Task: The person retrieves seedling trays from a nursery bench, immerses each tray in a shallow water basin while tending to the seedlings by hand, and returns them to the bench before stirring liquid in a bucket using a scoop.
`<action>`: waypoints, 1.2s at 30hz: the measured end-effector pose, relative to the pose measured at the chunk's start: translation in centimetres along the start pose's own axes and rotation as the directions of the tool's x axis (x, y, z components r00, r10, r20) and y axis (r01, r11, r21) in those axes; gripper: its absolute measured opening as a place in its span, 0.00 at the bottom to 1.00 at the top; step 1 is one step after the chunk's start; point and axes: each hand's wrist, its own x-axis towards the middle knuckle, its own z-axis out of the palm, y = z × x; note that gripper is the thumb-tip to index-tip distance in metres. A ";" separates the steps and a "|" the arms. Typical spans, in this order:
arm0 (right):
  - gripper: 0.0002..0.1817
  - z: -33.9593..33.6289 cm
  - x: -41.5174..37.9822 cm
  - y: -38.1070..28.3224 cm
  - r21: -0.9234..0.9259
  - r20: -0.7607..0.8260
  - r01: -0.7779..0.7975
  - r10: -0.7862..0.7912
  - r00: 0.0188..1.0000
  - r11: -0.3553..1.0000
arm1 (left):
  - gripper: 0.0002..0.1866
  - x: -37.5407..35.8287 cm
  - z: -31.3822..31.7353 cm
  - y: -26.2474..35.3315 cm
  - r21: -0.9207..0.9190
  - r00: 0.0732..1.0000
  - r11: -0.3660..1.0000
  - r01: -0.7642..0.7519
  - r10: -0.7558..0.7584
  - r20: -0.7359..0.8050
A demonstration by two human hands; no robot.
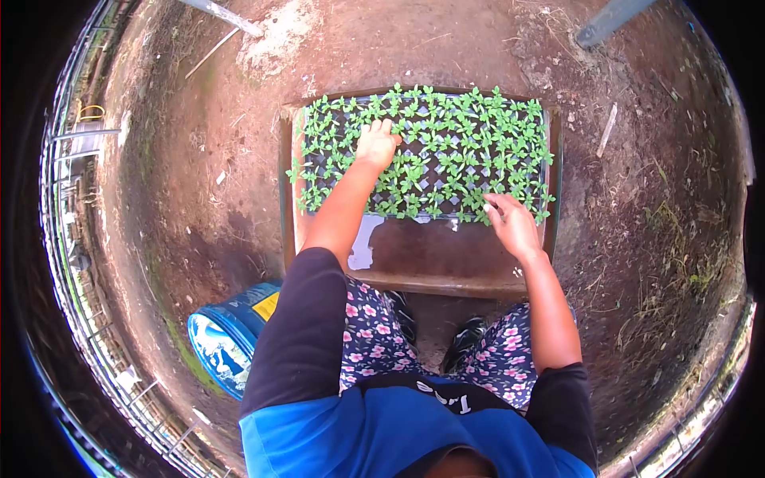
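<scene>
A dark cell tray (546, 159) full of green seedlings (434, 143) lies on a brown, low-rimmed table in front of me. My left hand (378, 145) reaches over the left-middle of the tray, fingers bent down and drawn together among the leaves. What its fingertips hold, if anything, is hidden. At the front right edge, my right hand (512, 225) is beside the seedlings, its thumb and fingers bent with a small gap between them. I see nothing held in it. Dark soil and pale cell dividers show between the plants.
The table's raised front rim (438, 284) is close to my knees. Pale wet-looking patches (365, 243) mark its surface. A blue drum (231, 331) lies at my left. Posts (613, 22) rise from the dirt floor beyond, and a stick (607, 130) lies to the right.
</scene>
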 end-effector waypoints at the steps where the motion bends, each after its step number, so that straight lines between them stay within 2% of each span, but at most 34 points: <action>1: 0.13 -0.1 -0.1 0.0 0.010 0.002 -0.004 0.004 1.000 1.000 | 0.13 0.1 -0.4 0.2 0.021 1.000 1.000 0.007 -0.007 0.013; 6: 0.13 -0.1 -0.4 -0.5 0.006 0.006 0.040 -0.040 0.999 0.999 | 0.10 0.8 -0.5 -0.4 -0.026 1.000 1.000 0.000 0.001 0.019; 8: 0.13 0.2 -0.4 -0.3 0.008 -0.006 0.062 -0.062 0.998 0.998 | 0.09 0.9 -0.3 -0.6 -0.037 0.999 0.999 -0.030 0.028 -0.031; 11: 0.13 0.1 -0.4 -0.4 0.007 0.026 0.031 -0.032 0.999 0.999 | 0.07 1.3 0.5 -0.9 -0.006 0.995 0.998 -0.066 0.065 -0.078; 14: 0.13 -0.1 -0.7 -0.7 0.045 0.049 -0.016 0.014 0.999 0.999 | 0.10 1.5 0.4 -0.6 0.012 0.997 0.998 -0.063 0.064 -0.040; 18: 0.13 -0.3 -0.8 -0.5 0.033 0.061 -0.008 0.006 0.998 0.999 | 0.08 1.4 0.3 -0.6 -0.030 0.994 0.996 -0.084 0.082 -0.065; 19: 0.13 -0.1 -0.8 -0.3 0.023 0.048 0.003 -0.004 0.999 1.000 | 0.05 1.4 0.6 -1.0 -0.044 0.981 0.991 -0.126 0.118 -0.154; 25: 0.13 0.3 -0.7 -0.2 0.005 0.031 0.017 -0.017 0.999 1.000 | 0.05 0.5 -0.4 -1.0 -0.146 0.951 0.976 -0.160 0.113 -0.287; 28: 0.13 -0.1 -0.6 -0.4 0.021 0.056 -0.005 0.004 0.998 1.000 | 0.07 -0.7 -2.3 -0.8 -0.373 0.866 0.903 -0.213 -0.002 -0.501; 29: 0.13 0.0 -0.5 -0.3 0.021 0.051 -0.004 0.003 0.999 1.000 | 0.07 -1.3 -3.1 -1.0 -0.449 0.854 0.875 -0.180 -0.088 -0.513; 30: 0.13 0.0 -0.5 -0.2 0.022 0.046 -0.003 0.002 0.999 1.000 | 0.08 -1.9 -3.8 -1.4 -0.476 0.796 0.856 -0.203 -0.139 -0.589; 32: 0.13 -0.1 -0.2 -0.3 0.040 0.074 -0.042 0.039 0.996 0.998 | 0.08 -3.4 -5.5 -2.2 -0.552 0.682 0.796 -0.249 -0.261 -0.683; 34: 0.13 0.0 0.1 -0.3 0.038 0.090 -0.068 0.064 0.994 0.997 | 0.06 -5.9 -8.4 -2.0 -0.773 0.645 0.607 -0.182 -0.520 -0.560; 35: 0.13 0.3 0.2 -0.2 0.027 0.088 -0.074 0.072 0.994 0.997 | 0.05 -6.8 -8.2 -2.6 -0.915 0.630 0.385 -0.120 -0.683 -0.370; 36: 0.13 0.6 0.4 -0.1 0.018 0.087 -0.081 0.079 0.993 0.997 | 0.06 -7.9 -9.2 -2.1 -0.981 0.573 0.054 -0.189 -0.805 -0.155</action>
